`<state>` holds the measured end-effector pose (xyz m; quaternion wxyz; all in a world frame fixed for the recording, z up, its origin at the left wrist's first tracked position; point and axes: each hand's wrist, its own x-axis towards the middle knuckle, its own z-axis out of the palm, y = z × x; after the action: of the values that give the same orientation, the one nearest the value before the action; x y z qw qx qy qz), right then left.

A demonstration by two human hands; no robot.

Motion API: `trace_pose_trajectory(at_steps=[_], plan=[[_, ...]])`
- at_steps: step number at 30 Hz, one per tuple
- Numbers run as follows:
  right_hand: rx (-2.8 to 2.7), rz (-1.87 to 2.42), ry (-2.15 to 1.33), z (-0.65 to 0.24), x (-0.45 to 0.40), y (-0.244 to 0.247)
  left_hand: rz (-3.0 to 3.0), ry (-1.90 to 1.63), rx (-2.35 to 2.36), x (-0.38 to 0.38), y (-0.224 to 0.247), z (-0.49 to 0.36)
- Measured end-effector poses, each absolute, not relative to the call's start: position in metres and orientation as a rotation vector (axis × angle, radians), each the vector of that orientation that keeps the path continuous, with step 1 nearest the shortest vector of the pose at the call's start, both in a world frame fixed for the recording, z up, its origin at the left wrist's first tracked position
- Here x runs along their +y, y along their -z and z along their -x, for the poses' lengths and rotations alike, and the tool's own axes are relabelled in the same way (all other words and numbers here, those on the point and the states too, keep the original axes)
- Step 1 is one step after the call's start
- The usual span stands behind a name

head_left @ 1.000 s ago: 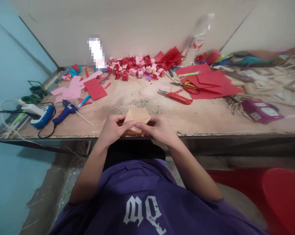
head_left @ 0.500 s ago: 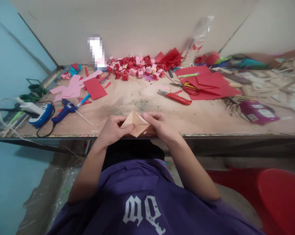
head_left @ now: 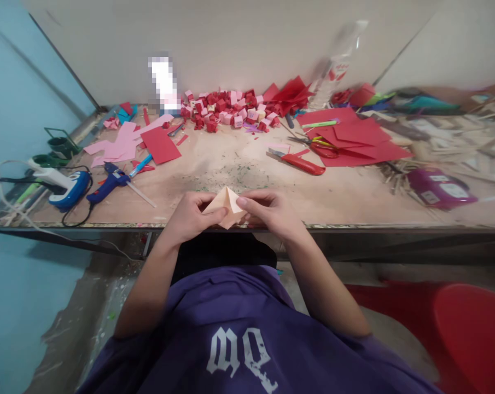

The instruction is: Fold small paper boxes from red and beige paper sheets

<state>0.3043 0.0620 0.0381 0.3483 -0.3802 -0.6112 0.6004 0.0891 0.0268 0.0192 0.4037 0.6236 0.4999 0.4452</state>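
Note:
A small folded piece of cream paper is held between both hands near the table's front edge. My left hand pinches its left side, thumb on top and fingers behind. On the right side my right hand grips the paper, its thumb pressing on a raised flap. The paper has a crease down from its top point, and its lower tip points toward my body. My fingers behind the paper are partly hidden.
Beyond the hands lie a red-handled knife, scissors and red paper sheets. A heap of pink and red paper cubes stands at the back. To the left are a blue glue gun, red card and a power strip.
The right part of the paper has been folded inward and upward, and my right thumb has moved slightly left and down with it. My left hand keeps nearly the same grip.

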Motion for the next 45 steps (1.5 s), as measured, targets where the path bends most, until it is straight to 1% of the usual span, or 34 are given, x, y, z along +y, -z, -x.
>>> trace_pose_trajectory(at_steps=[18, 37, 45], plan=[[-1.662, 0.954, -1.327, -0.300, 0.065, -0.030, -1.600, -1.110, 1.210, 0.025, -0.020, -0.090], [-1.723, 0.980, -1.143, -0.299, 0.064, -0.027, -1.467, -1.040, 1.225, 0.026, -0.027, -0.092], [-1.704, 0.979, -1.181, -0.298, 0.061, -0.028, -1.471, -1.097, 1.278, 0.026, -0.028, -0.094]])
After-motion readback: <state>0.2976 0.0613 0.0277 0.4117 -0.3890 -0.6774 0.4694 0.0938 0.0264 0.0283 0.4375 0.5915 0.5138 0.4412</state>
